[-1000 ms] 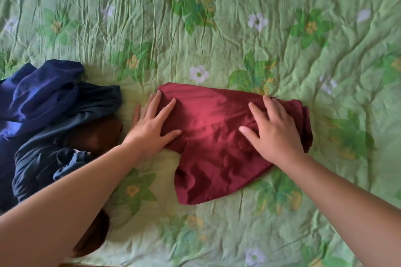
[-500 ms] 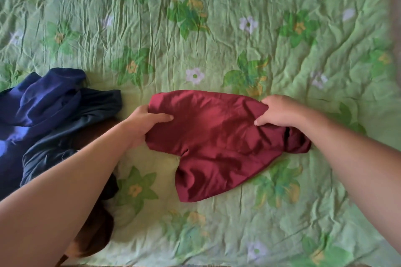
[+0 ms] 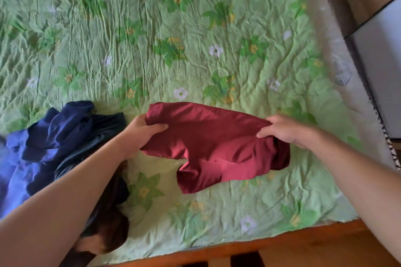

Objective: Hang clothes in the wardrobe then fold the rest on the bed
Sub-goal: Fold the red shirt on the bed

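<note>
The dark red garment (image 3: 217, 145) is lying across the middle of the bed (image 3: 195, 28), on the crumpled green flowered cover, nearer the front edge than the far side. It is stretching sideways between the two hands, with one flap trailing down toward the viewer (whether any of the cloth is raised clear of the cover cannot be told).

The left hand (image 3: 141, 134) is gripping the garment's left end. Its fingers (image 3: 158, 127) are curling round the cloth, the thumb lying on top and the rest tucked under the edge. The right hand (image 3: 286, 130) is pinching the right end, knuckles up, with the fingers closed on a bunched fold. Both bare forearms are reaching in from the bottom corners.

Just beside the left hand a heap of clothes (image 3: 54, 136) is sitting on the cover, with bright blue and navy cloth on top and a darker grey-blue piece touching the wrist. A brown garment (image 3: 108, 234) is showing under the left forearm, close to the bed's front edge.

Along the bottom the orange-brown wooden bed frame (image 3: 282, 243) is showing. At the right, past the edge of the bed, a pale grey panel with a dark rim (image 3: 382, 67) is standing against brown wood.
</note>
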A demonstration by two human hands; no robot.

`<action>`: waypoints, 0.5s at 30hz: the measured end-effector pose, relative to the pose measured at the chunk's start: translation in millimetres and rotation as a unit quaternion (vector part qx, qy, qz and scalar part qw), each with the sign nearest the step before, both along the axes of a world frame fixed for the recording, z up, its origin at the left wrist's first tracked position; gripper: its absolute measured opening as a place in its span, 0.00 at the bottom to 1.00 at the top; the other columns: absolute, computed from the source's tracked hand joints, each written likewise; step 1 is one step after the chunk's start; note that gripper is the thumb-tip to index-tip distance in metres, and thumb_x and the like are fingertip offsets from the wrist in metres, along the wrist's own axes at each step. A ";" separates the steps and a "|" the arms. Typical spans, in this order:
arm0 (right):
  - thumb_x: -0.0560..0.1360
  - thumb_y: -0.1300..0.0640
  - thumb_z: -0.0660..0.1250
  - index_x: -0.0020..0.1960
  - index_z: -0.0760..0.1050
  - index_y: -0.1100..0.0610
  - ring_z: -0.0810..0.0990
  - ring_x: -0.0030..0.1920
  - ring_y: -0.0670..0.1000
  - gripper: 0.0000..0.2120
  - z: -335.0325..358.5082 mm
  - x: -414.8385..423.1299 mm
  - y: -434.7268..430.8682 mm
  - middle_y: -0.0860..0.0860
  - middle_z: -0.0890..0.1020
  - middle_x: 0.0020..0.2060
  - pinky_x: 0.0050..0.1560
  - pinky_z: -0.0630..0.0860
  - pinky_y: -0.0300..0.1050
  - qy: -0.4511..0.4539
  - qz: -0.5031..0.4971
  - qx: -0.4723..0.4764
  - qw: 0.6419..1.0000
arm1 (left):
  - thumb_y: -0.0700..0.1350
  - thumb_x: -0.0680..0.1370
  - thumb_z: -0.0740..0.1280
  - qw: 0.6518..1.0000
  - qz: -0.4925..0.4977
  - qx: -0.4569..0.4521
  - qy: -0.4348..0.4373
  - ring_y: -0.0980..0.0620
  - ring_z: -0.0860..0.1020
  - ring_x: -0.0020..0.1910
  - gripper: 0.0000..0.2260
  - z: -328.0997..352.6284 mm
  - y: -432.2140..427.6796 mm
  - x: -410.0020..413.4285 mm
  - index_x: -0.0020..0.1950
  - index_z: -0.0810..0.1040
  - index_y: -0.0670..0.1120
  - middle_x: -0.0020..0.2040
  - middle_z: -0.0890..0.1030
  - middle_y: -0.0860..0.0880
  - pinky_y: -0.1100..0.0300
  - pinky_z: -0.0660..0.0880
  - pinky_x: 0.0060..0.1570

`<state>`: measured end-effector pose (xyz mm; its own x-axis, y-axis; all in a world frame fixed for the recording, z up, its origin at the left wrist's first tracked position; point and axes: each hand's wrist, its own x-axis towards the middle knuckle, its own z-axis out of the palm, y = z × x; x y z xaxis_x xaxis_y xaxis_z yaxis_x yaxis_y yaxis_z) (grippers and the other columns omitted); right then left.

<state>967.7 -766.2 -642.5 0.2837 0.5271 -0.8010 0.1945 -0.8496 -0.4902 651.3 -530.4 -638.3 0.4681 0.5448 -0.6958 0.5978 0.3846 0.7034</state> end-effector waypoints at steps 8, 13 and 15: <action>0.62 0.48 0.74 0.48 0.86 0.51 0.86 0.47 0.51 0.16 141.6 -9.9 -61.1 0.50 0.88 0.45 0.49 0.77 0.47 -0.020 -0.179 0.111 0.977 | 0.40 0.75 0.75 0.997 -0.026 0.060 -0.050 0.44 0.86 0.44 0.08 126.2 -30.2 28.0 0.52 0.82 0.47 0.44 0.87 0.46 0.58 0.82 0.39; 0.72 0.57 0.75 0.46 0.85 0.52 0.83 0.42 0.48 0.03 244.7 -1.7 -103.8 0.49 0.87 0.40 0.47 0.74 0.44 -0.101 -0.160 0.157 0.969 | 0.42 0.75 0.75 0.985 -0.073 0.128 -0.087 0.44 0.85 0.47 0.08 206.2 -51.4 51.0 0.53 0.83 0.48 0.47 0.87 0.46 0.52 0.82 0.49; 0.74 0.59 0.74 0.47 0.84 0.54 0.83 0.45 0.52 0.03 282.5 -0.2 -125.7 0.50 0.86 0.42 0.48 0.76 0.44 -0.142 -0.150 0.159 0.966 | 0.43 0.75 0.75 0.980 -0.095 0.138 -0.106 0.46 0.86 0.46 0.06 237.3 -63.9 59.3 0.50 0.83 0.50 0.45 0.87 0.49 0.54 0.83 0.48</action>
